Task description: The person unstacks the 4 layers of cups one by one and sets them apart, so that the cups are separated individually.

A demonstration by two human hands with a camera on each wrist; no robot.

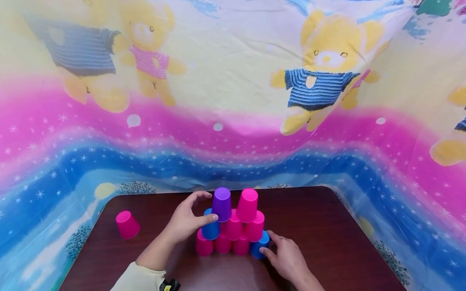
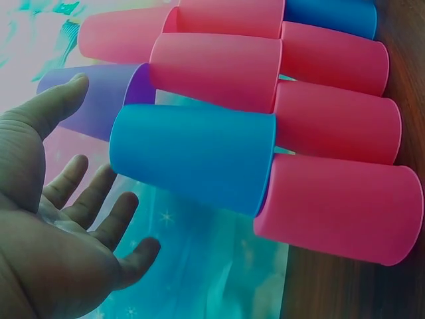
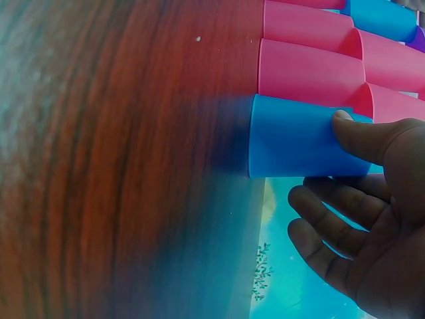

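Note:
Upside-down cups stand stacked in a pyramid. A purple cup [image 1: 222, 204] and a pink cup [image 1: 247, 205] form its top tier. Below are a blue cup [image 1: 210, 226] at the left and two pink cups [image 1: 255, 226]. The bottom row has pink cups [image 1: 204, 244] and, at its right end, another blue cup [image 1: 260, 245]. My left hand [image 1: 185, 220] is beside the purple cup with thumb and fingers spread apart; in the left wrist view its palm holds nothing. My right hand [image 1: 287, 256] holds the bottom-right blue cup [image 3: 299, 139] between thumb and fingers.
A single pink cup [image 1: 128, 224] stands upside down at the left of the dark wooden table [image 1: 309, 218]. A patterned cloth [image 1: 233, 89] with teddy bears hangs behind the table and along its sides.

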